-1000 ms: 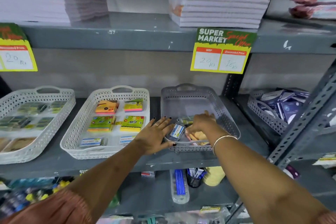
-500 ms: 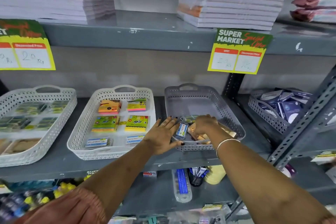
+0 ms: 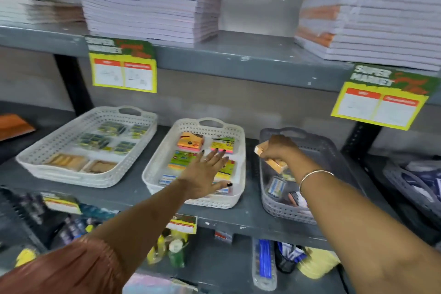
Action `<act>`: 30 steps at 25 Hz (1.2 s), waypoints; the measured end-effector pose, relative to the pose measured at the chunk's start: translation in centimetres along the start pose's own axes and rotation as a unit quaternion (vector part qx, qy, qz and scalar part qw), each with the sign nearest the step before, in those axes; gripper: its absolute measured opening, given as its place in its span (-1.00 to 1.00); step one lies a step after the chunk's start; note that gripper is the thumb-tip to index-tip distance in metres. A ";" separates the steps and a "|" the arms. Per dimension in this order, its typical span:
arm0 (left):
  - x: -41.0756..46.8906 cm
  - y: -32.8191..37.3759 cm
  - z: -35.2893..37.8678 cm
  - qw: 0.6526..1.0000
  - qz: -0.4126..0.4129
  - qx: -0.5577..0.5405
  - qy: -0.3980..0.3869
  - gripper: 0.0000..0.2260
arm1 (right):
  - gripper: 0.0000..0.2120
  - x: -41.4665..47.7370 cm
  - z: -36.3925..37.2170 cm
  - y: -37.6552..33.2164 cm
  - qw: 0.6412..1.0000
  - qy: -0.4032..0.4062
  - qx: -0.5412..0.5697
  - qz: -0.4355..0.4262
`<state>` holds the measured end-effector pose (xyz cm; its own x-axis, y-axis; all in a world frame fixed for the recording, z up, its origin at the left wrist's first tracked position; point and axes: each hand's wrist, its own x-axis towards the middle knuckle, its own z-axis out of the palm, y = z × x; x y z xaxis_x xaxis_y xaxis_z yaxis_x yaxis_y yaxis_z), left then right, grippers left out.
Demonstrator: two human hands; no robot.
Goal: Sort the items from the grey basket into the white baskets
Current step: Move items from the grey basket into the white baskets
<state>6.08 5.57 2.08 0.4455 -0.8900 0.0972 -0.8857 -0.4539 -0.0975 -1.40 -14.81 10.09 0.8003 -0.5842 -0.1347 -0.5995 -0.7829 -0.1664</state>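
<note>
Grey metal shelf carries three baskets along its front edge. Over the grey basket at the right end, the right hand is clamped on orange packets. Beside it, the left hand spreads flat, fingers apart, above the middle white basket; another white basket sits left.

The grey basket, perforated with a handle cut-out at its far end, sits toward the right end of the shelf, its near rim close to the front edge; a few small packets lie in its near part. Just beside it on the left stands the middle white basket with bright sticky-note packs in rows. The far-left white basket holds dark green packs and brown flat packets.
</note>
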 end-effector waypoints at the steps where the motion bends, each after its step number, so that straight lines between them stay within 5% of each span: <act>1: -1.6 -2.4 -0.2 1.000 -0.023 0.002 -0.004 -0.09 | -0.59 0.0 0.2 -2.5 1.000 0.003 0.013 -0.015; 4: -5.8 -9.5 -0.3 0.997 -0.078 0.020 -0.009 -0.02 | -0.59 -0.2 0.8 -9.8 0.998 0.015 0.014 -0.062; 9: -15.8 -24.1 0.8 0.975 -0.220 0.019 0.002 -0.29 | -0.58 -0.6 4.2 -24.7 0.990 0.021 0.020 -0.141; 14: -23.7 -35.5 3.7 0.946 -0.313 -0.066 0.058 -0.22 | -0.67 -1.1 7.9 -36.7 0.981 -0.002 0.006 -0.192; 19: -26.5 -38.4 5.9 0.930 -0.316 -0.160 0.103 -0.40 | -0.50 -0.9 12.3 -43.1 0.977 -0.047 -0.002 -0.208; 25: -29.2 -39.9 8.4 0.966 -0.224 -0.120 -0.035 -0.04 | -0.64 -0.9 15.5 -48.9 0.957 -0.078 -0.010 -0.279; 30: -29.4 -40.5 10.4 0.971 -0.214 -0.101 -0.041 0.11 | -0.52 -1.2 17.5 -51.2 0.954 -0.062 -0.040 -0.291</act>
<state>30.24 49.67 -7.08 0.7802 -0.6255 0.0065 -0.6207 -0.7728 0.1324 28.17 29.69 1.71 0.9872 -0.0206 -0.1580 -0.0485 -0.9834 -0.1746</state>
